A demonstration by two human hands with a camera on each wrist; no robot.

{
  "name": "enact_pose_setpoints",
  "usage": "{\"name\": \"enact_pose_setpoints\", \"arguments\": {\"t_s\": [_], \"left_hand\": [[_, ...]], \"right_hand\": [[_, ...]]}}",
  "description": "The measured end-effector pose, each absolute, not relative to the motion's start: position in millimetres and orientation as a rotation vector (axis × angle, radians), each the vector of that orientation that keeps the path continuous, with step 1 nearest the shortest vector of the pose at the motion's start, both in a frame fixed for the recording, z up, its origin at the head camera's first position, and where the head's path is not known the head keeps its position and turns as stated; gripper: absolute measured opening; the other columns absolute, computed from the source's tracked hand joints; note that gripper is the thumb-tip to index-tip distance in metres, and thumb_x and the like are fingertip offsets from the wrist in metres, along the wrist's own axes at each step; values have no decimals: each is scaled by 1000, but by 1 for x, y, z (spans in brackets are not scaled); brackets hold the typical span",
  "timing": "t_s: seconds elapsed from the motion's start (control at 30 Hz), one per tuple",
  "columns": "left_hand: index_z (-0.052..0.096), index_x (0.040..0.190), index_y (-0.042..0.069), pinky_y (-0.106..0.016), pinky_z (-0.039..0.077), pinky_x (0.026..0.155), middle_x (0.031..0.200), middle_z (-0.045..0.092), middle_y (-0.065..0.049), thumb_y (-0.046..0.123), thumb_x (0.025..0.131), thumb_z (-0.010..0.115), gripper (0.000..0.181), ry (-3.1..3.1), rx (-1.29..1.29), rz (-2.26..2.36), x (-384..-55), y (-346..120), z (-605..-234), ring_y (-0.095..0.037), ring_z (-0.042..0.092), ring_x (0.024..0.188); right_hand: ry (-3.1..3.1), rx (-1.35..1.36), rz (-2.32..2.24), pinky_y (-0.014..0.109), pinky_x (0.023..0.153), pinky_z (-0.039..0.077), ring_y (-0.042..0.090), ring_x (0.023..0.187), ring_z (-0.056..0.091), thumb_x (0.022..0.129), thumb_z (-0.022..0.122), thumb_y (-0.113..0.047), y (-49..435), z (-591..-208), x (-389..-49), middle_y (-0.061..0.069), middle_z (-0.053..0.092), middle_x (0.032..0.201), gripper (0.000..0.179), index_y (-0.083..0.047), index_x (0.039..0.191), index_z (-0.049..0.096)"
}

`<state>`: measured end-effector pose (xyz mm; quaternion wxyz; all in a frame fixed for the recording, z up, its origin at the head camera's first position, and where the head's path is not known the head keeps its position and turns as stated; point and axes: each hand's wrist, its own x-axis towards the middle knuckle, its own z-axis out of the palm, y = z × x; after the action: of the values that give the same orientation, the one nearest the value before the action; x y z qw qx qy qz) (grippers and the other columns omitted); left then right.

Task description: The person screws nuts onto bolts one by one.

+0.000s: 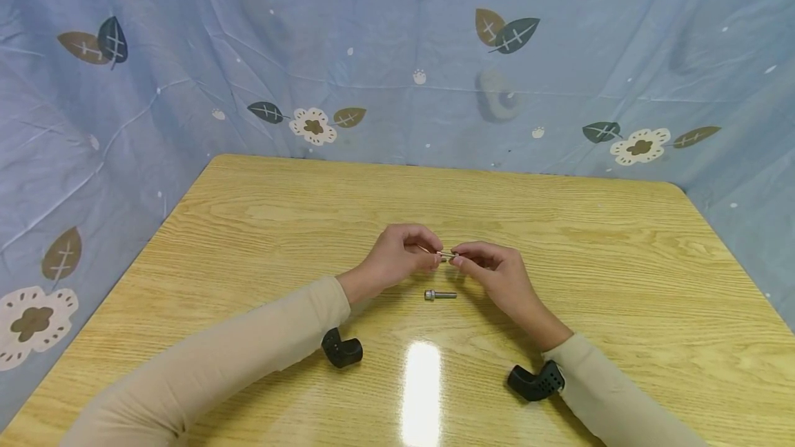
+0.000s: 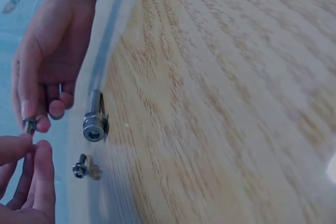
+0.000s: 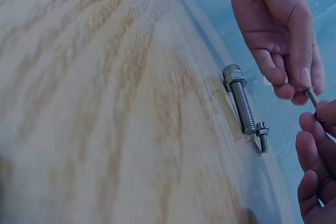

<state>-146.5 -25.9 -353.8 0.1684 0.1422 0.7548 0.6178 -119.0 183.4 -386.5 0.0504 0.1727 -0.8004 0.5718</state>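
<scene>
Above the table, my left hand (image 1: 406, 250) pinches a slim metal bolt (image 1: 446, 254) between thumb and fingertips. My right hand (image 1: 499, 274) pinches the other end, where a small nut (image 2: 29, 124) shows at the fingertips in the left wrist view. Fingers cover part of both pieces. Just below the hands lies a large socket-head bolt (image 1: 441, 294), a nut against its head, its shank pointing right. Beside it stands a much smaller bolt (image 2: 80, 167), also visible in the right wrist view as a short threaded bolt (image 3: 263, 137); in the head view the left fingertips nearly cover it.
The wood-grain table (image 1: 279, 205) reaches back to a blue patterned curtain (image 1: 385, 40), which also hangs at both sides. A black wrist device (image 1: 343, 349) sits by the left cuff, another wrist device (image 1: 537, 381) by the right. Light glares off the table's front.
</scene>
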Motion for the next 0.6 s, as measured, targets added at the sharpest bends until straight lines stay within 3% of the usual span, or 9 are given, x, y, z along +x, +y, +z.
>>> {"name": "enact_pose_setpoints", "arguments": {"t_s": [0.2, 0.43, 0.6], "left_hand": [[66, 114, 3, -39, 58, 79, 104, 68, -14, 11, 91, 67, 24, 2117, 382, 1739, -146, -26, -353, -30, 70, 92], [68, 102, 3, -38, 59, 78, 101, 69, -24, 16, 96, 61, 16, 2117, 312, 1725, -146, -24, -350, -35, 70, 91], [68, 104, 2, -39, 58, 77, 96, 69, -17, 12, 94, 63, 15, 2146, 362, 1737, -146, -25, -351, -36, 68, 91]], "right_hand": [[-2429, 518, 1711, 21, 69, 52, 9, 74, 66, 91, 68, -12, 183, -387, -120, 17, 72, 94, 19, -3, 107, 72], [-2428, 520, 1685, 22, 66, 52, 19, 73, 66, 91, 68, -13, 183, -385, -120, 15, 72, 92, 20, -2, 107, 71], [-2430, 510, 1672, 23, 65, 50, 13, 71, 64, 90, 69, -13, 182, -384, -120, 13, 72, 91, 19, -3, 106, 72]]}}
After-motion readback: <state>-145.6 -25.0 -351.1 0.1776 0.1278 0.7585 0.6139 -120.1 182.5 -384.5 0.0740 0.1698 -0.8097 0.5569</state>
